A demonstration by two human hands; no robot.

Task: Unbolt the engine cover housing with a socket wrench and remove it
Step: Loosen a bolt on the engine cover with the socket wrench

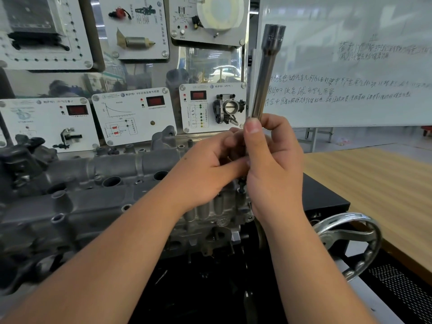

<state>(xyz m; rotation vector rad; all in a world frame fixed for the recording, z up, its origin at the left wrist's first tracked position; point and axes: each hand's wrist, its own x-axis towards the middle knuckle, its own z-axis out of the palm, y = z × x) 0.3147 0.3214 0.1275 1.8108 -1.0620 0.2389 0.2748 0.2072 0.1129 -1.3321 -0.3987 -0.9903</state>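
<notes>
The grey cast engine cover housing [98, 183] lies across the left and centre, with round bores along its top. I hold a long steel socket wrench [266, 73] upright above its right end, the socket end pointing up. My right hand [273, 169] grips the lower shaft, thumb pressed on it. My left hand [210, 167] meets the right hand at the tool's lower end, fingers curled round the part hidden there. A dark bolt [242, 184] pokes out below the hands.
Training panels [133, 115] with gauges and parts stand behind the engine. A whiteboard [350, 66] fills the upper right. A chrome handwheel [350, 242] sits at the lower right beside a black stand. A wooden table [374, 183] lies to the right.
</notes>
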